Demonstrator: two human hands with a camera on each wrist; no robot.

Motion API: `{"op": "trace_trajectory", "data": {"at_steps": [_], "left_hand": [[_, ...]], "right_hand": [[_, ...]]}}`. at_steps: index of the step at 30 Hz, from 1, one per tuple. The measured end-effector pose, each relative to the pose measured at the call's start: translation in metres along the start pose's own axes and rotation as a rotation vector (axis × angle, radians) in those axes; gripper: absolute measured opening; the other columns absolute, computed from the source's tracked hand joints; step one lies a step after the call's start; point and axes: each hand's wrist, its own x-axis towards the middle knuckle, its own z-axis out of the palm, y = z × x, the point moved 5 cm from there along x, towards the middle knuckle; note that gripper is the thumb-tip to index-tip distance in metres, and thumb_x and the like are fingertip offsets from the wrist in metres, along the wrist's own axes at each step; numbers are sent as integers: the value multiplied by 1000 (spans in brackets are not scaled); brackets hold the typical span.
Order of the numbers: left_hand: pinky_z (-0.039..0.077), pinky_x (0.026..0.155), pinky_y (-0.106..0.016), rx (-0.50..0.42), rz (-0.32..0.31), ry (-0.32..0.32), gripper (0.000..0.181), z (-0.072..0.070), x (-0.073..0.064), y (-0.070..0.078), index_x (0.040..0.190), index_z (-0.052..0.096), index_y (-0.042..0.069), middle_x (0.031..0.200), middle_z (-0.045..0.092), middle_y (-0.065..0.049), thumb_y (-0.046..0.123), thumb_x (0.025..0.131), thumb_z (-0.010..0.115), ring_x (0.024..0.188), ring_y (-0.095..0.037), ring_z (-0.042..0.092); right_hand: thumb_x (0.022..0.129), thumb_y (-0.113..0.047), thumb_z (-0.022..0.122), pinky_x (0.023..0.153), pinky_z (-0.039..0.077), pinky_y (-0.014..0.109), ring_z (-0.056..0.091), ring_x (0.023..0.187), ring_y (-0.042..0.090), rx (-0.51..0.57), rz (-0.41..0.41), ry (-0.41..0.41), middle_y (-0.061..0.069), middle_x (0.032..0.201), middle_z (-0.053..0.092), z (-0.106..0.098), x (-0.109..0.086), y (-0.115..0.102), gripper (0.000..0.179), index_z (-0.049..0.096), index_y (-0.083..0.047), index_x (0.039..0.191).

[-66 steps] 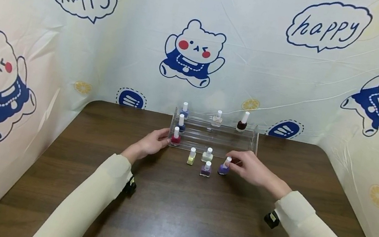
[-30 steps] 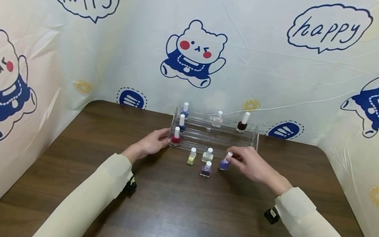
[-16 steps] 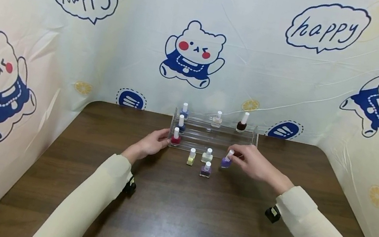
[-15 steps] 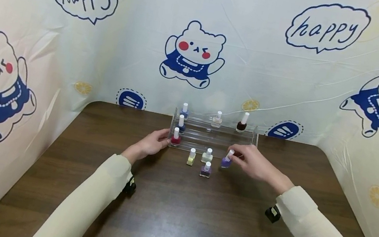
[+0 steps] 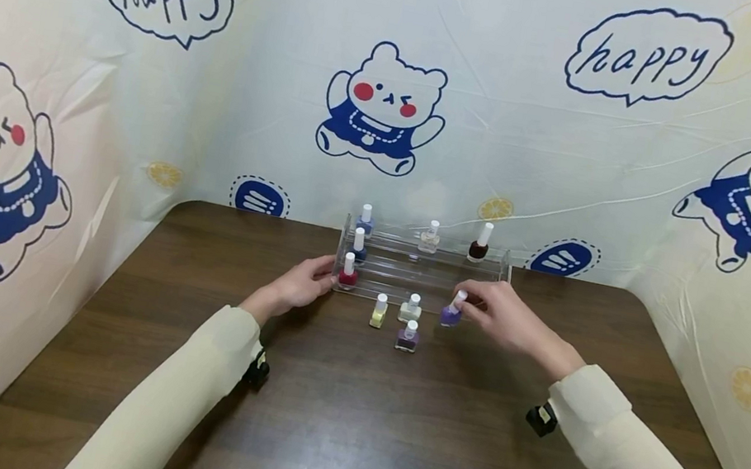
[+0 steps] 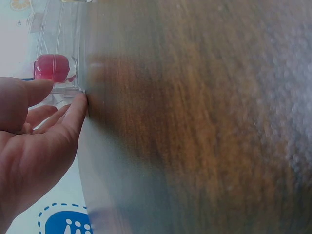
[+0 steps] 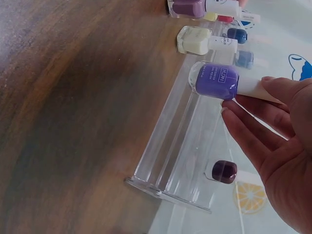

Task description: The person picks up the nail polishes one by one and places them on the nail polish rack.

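One purple bottle (image 7: pixel 217 80) has left three bottles (image 5: pixel 410 311) on the bench (image 5: pixel 341 430), right hand (image 5: pixel 505 314) pinching it, left hand (image 5: pixel 301 280) holding the rack (image 5: pixel 414 270).

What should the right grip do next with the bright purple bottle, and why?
Probably ease the bright purple bottle upright over the front tier of the rack. The right grip pinches its white cap, the bottle tilted near that tier; the left grip touches the rack's left end, and the only bottle visible on the tier is the red one, at left.
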Motion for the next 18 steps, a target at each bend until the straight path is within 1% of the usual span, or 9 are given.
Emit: {"op": "trace_trajectory", "data": {"at_steps": [4,7,13,18], "left_hand": [[26,123,-52,2,-5,1,57,0,0,-2,162,28,7,162,37,-19,14,109,48,149,-35,34],[26,123,-52,4,-5,-1,56,0,0,-2,161,28,7,162,37,-19,14,109,47,149,-35,35],[26,123,-52,0,-4,-1,56,0,0,0,161,28,7,162,36,-19,14,109,47,149,-35,34],[26,122,-51,1,3,1,56,0,0,0,161,28,6,162,37,-20,13,109,47,149,-35,35]], "right_hand": [[100,-8,66,66,55,29,62,75,13,-10,-8,7,6,91,73,-3,1,-1,12,71,-3,110],[100,-8,66,68,56,30,64,77,14,-17,-13,20,6,93,74,-7,3,-2,13,71,-2,110],[99,-7,67,71,58,33,65,79,13,-33,-31,43,6,92,74,-12,6,-1,12,71,-1,109],[100,-6,66,73,58,36,70,82,20,-16,-34,54,8,93,75,-17,8,-1,10,71,-3,108]]}}
